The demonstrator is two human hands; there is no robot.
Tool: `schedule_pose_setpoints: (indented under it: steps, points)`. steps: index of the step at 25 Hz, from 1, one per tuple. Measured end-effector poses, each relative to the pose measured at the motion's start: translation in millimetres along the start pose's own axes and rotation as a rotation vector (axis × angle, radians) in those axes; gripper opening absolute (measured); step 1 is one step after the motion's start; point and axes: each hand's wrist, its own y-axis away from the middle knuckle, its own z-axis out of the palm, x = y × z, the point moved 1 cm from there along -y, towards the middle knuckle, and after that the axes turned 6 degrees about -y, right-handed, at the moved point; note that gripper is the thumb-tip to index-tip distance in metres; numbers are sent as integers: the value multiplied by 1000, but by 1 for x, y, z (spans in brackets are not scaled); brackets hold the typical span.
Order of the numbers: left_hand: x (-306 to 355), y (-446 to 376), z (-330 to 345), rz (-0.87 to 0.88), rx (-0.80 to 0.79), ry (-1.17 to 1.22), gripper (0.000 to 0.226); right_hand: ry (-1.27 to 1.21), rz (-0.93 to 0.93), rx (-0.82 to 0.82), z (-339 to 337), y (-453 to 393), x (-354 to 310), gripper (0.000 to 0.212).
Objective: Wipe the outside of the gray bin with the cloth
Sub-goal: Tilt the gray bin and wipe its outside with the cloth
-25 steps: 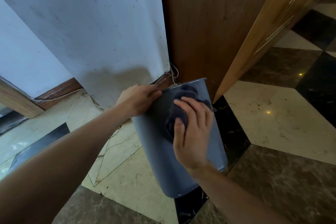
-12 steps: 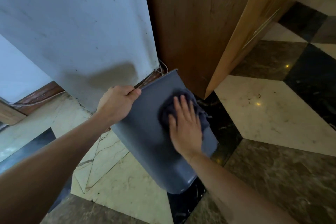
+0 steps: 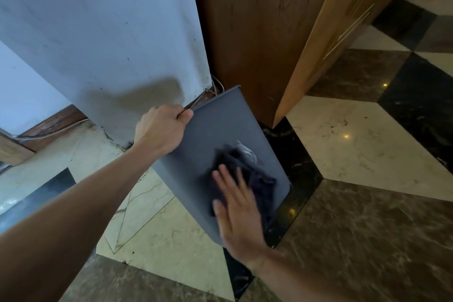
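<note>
The gray bin (image 3: 210, 135) is tilted away from me, its flat side facing up, in the corner between a white wall and a wooden panel. My left hand (image 3: 163, 127) grips the bin's upper rim at its left corner. My right hand (image 3: 239, 213) lies flat, fingers spread, pressing a dark blue cloth (image 3: 250, 174) against the lower part of the bin's side. A pale smear shows on the bin just above the cloth. The bin's inside and bottom are hidden.
A white wall (image 3: 103, 32) rises at the left, a dark wooden panel (image 3: 255, 19) stands behind the bin and a lighter wooden door (image 3: 326, 32) angles off to the right. Thin cables (image 3: 215, 86) run at the wall's foot. Patterned marble floor (image 3: 355, 144) surrounds the spot.
The bin has tipped further away, its opening no longer visible. My right hand with the cloth has slid from near the rim down the side toward the base. My left hand keeps its grip.
</note>
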Motion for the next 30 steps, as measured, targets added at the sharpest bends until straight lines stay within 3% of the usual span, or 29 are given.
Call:
schedule_pose_setpoints:
  steps: [4,9,13,17,22,30]
  points:
    - [-2,8,1,55,16,8,41,62,-163,-12,6,-54,-24,53]
    - [-16,17,1,-76,14,88,47,125,20,20,-23,-116,17,52]
    - [-25,19,3,-255,4,115,44,157,221,-41,-41,-80,69,52]
    - [-19,1,-4,-307,32,-22,41,17,235,-56,-44,-17,75,50]
    - [-20,-7,-19,-201,65,-82,36,-70,212,19,11,57,25,49]
    - [2,7,-12,-128,84,-102,40,26,88,196,35,-11,-18,55]
